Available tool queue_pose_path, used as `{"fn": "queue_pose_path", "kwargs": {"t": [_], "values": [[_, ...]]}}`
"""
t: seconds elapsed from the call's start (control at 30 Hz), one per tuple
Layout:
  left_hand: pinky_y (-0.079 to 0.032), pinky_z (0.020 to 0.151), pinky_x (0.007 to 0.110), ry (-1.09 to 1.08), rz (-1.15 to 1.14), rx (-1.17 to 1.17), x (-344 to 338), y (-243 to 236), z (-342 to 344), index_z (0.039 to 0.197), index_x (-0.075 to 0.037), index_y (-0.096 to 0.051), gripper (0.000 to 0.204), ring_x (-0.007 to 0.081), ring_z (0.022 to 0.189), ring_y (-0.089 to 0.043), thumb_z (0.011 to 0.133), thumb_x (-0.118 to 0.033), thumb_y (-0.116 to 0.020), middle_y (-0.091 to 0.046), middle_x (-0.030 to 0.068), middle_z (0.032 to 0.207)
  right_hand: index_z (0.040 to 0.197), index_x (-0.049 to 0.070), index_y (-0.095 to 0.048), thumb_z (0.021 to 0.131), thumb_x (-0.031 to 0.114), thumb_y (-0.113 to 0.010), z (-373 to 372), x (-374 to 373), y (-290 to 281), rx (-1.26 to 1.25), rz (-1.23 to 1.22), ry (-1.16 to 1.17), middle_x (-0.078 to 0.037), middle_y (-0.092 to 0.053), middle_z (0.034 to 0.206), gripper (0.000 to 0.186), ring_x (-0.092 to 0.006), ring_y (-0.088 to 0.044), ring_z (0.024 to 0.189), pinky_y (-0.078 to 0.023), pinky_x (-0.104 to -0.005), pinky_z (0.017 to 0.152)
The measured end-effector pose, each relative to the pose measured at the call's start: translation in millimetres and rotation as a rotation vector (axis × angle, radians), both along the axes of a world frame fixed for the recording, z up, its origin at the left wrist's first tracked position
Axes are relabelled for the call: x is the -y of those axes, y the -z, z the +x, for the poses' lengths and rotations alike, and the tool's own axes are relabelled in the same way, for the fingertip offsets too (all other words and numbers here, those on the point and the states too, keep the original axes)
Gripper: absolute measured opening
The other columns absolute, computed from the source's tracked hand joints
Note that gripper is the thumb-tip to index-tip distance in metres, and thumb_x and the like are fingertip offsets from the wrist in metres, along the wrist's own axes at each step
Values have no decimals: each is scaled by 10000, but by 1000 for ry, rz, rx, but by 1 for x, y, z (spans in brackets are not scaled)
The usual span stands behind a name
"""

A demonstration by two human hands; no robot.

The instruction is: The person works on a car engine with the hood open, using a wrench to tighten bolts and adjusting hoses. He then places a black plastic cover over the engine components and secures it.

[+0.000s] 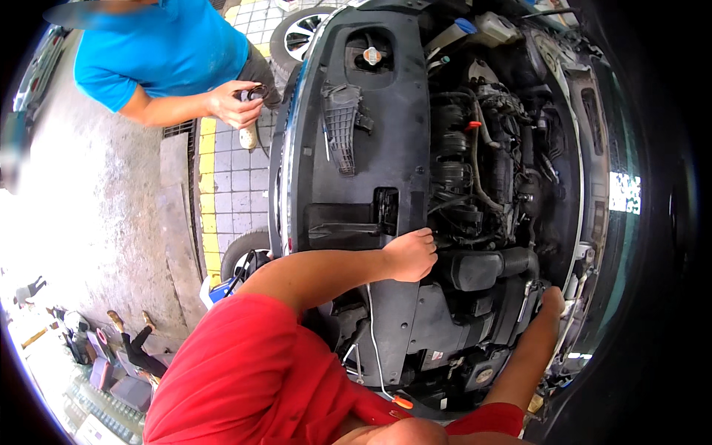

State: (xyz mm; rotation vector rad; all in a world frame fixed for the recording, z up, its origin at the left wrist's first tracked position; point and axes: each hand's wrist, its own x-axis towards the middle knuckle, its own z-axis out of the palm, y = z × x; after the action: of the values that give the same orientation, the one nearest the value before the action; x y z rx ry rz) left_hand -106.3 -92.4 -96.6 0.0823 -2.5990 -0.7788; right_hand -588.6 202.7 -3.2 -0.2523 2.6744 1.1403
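I lean over a car's engine bay with both arms reaching in. My left hand (411,254) is at the inner edge of the black plastic front cover (404,304), its fingers curled in. Whatever they hold, if anything, is hidden. Beside it sits the black air intake box (477,270) with its ribbed hose (521,261). My right hand (552,300) reaches to the far right side of the bay, by the windshield-side edge. Its fingers are mostly out of sight. A shiny metal tool-like bar (525,300) stands just left of it.
A black grille-like plastic piece (343,130) lies on the cover. An orange-handled tool (402,402) is near my body, by a white cable (376,345). Across the car's front a person in a blue shirt (163,55) holds a small dark object (256,93). The engine (482,141) fills the bay.
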Motion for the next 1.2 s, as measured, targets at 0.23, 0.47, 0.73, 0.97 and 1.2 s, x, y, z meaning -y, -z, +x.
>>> {"fn": "queue_pose_path", "kwargs": {"t": [0.23,0.47,0.73,0.97,1.2], "values": [[-456,979,390,79,-11,24,-2,-5,-2,722,-109,-661,186,257,870,-624,825,-261,-632,-640,48,782,1034,105,-795,961,192,-567,36,-20,-26,-113,-79,-108,-159,-764,1118,255,-346,-740,1060,-596,-499,855],[-473,913,391,6,-53,-20,1,-16,-7,671,-80,-664,202,277,839,-623,820,-215,-646,-663,76,757,1040,-1,-676,1035,454,-536,183,-25,-99,139,-1215,246,-203,-681,930,476,-362,-637,779,-497,-458,707],[-387,1043,410,178,-173,178,-12,-24,-3,842,-117,-765,324,258,1007,-638,906,-396,-614,-720,67,886,993,33,-616,977,259,-690,607,-77,-70,700,-2081,761,-1,-535,738,238,-87,-447,622,-335,-247,554],[-483,997,427,93,464,-26,7,-39,26,1043,-86,-764,224,350,1121,-641,933,-262,-680,-736,121,1110,1278,-19,-644,929,188,-766,736,-121,-63,410,-2071,967,-18,-672,845,424,-91,-581,728,-439,-249,638],[-531,882,327,101,891,116,-61,-67,236,1069,19,-703,144,235,948,-716,974,-61,-630,-738,131,984,1265,-41,-641,959,226,-736,772,-105,-52,179,-2001,842,-12,-643,839,417,-80,-561,733,-434,-241,658]]}}
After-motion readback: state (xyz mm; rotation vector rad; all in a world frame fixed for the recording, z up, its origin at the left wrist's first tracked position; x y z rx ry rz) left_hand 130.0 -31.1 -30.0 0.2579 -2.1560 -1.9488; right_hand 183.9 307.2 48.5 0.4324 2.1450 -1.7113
